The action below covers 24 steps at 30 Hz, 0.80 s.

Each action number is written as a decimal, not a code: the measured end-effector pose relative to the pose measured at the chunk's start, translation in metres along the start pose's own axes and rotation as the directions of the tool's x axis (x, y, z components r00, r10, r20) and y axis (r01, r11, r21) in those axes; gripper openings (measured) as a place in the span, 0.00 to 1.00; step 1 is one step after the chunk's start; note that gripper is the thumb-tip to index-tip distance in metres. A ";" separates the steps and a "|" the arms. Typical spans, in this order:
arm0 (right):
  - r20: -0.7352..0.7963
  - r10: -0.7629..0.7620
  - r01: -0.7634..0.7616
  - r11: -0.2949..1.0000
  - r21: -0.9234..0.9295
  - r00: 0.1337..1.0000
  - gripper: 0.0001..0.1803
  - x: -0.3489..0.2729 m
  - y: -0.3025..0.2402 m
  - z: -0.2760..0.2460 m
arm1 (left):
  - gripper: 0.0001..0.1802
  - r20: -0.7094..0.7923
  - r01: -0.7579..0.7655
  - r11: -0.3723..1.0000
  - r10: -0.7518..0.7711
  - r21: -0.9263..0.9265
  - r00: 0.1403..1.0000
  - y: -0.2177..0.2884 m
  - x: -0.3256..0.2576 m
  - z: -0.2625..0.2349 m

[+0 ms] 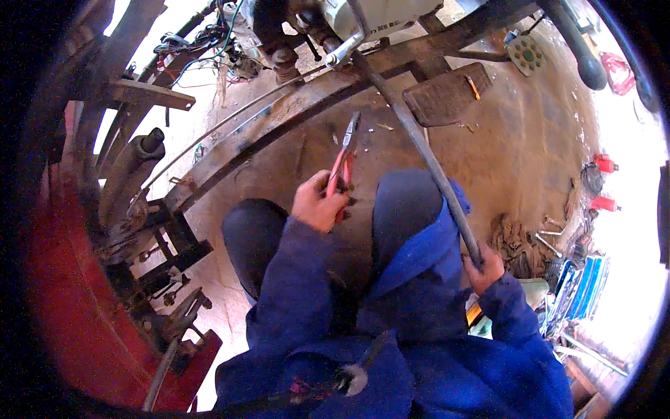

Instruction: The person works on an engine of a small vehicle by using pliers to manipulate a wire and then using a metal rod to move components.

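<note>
My left hand (321, 201) is closed around the red handles of a pair of pliers (342, 159), whose metal jaws point away from me. At my right knee, my right hand (484, 269) grips the near end of a long grey metal bar (426, 150). The bar slants away past my knee and reaches a rusty frame beam (279, 115). Its far end lies by a metal fitting (345, 50) at that beam, and I cannot tell whether they are joined.
A dark brown flat piece (443, 98) lies beyond the beam. A green pedal (525, 56) hangs at upper right. To the right are a crumpled brown cloth (520, 244), red-bodied tools (604, 163) and a blue toolbox (587, 288). Loose wires (199, 52) and red bodywork (84, 300) stand left.
</note>
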State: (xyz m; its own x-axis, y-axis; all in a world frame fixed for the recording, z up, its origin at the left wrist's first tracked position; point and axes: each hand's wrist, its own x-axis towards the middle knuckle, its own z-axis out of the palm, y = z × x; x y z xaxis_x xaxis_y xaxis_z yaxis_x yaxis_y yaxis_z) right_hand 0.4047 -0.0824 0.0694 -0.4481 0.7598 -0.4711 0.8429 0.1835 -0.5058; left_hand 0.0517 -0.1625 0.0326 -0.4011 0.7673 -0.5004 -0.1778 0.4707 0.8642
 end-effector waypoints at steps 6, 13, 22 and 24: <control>-0.004 -0.003 0.003 1.000 -0.016 1.000 0.15 0.000 0.017 0.006 | 0.13 -0.119 -0.286 0.941 0.309 0.179 0.944 0.031 -0.025 -0.044; 0.068 0.072 -0.072 0.997 -0.006 0.995 0.15 0.001 0.007 -0.001 | 0.17 -0.267 -0.180 0.812 0.379 0.555 0.886 0.073 0.038 -0.084; 0.009 -0.023 0.023 1.000 -0.007 1.000 0.14 0.000 0.023 0.006 | 0.20 -0.079 -0.118 0.526 0.336 0.842 0.938 0.120 0.106 -0.098; 0.050 0.041 -0.042 0.999 0.029 0.998 0.13 0.002 0.009 0.001 | 0.17 -0.061 -0.136 0.509 0.352 0.850 0.934 0.120 0.108 -0.103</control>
State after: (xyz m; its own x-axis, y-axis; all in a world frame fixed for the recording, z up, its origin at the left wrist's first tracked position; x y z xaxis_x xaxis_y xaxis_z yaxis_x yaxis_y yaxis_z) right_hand 0.4114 -0.0800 0.0633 -0.4278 0.7344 -0.5269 0.8520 0.1330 -0.5064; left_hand -0.1058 -0.0676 0.0879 -0.4919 0.8558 -0.1599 0.7281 0.5051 0.4633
